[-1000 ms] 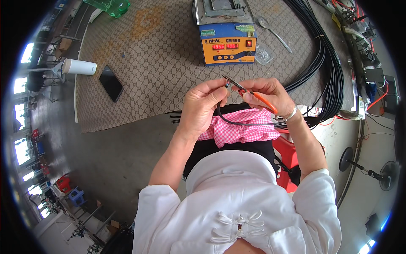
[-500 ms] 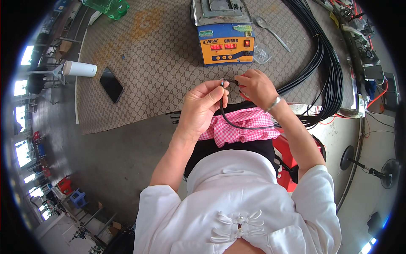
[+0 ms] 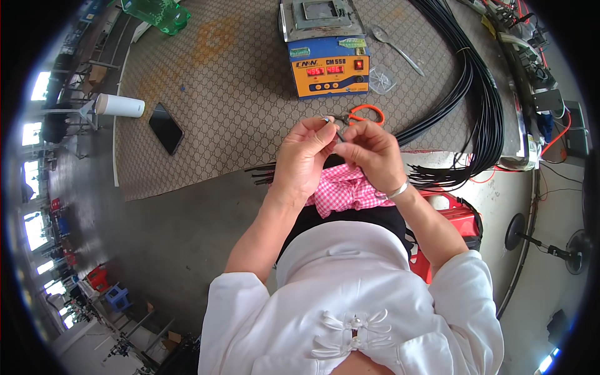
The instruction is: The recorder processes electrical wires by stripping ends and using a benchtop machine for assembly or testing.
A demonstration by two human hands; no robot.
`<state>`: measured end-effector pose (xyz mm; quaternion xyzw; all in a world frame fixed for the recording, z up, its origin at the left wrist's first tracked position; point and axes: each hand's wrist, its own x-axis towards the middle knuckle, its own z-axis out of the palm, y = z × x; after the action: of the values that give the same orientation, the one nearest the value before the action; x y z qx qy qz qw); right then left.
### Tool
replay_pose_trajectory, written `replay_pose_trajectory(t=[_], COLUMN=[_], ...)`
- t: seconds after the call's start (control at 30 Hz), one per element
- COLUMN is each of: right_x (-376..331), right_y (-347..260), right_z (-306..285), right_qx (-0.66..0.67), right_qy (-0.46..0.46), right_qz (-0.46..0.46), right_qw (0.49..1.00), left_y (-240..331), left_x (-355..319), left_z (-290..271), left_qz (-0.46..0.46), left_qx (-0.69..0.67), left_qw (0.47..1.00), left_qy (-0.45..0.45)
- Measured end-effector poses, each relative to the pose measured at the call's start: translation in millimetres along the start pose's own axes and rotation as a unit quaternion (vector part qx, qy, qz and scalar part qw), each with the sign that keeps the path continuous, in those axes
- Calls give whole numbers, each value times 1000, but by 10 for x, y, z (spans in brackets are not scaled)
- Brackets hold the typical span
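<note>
My left hand [image 3: 304, 153] pinches the end of a black cable [image 3: 339, 134] between thumb and fingertips, in front of the table's near edge. Close beside it, my right hand [image 3: 375, 156] has its fingers closed on the same cable; the exact grip is partly hidden. A pair of scissors [image 3: 369, 112] with orange handle loops lies on the table just beyond my fingers, its blades partly covered. Pink checked cloth [image 3: 344, 190] rests in my lap below both hands.
A blue and yellow solder pot [image 3: 330, 69] with a lit display stands ahead. Right of it are a spoon [image 3: 400, 51], a clear plastic piece [image 3: 381, 80] and a thick bundle of black cables [image 3: 481, 112]. Leftward lie a phone [image 3: 165, 128], a white cup [image 3: 120, 105] and a green bottle [image 3: 159, 14].
My right hand has let go of the scissors, which now lie on the table. It has come down and left to the cable beside my left hand.
</note>
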<state>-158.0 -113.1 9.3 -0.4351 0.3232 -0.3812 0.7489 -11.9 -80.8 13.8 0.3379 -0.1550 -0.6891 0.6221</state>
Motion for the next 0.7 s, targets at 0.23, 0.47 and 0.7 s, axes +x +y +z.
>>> replay_pose_trajectory(t=[0.23,0.47,0.7], right_x=[-21,25,128], right_y=[-184,-234,-283], right_z=[-109,-101,-70], right_qx=[29,15,41], right_qy=[39,32,30], right_qz=[65,84,106], right_qw=[997,996,993], left_y=[74,94,106], left_x=[-13,41,121], left_z=[94,88,31], left_qz=[-37,-43,-47], left_qx=[-28,-37,-58], left_qw=[999,998,997], left_qy=[0,-16,-8])
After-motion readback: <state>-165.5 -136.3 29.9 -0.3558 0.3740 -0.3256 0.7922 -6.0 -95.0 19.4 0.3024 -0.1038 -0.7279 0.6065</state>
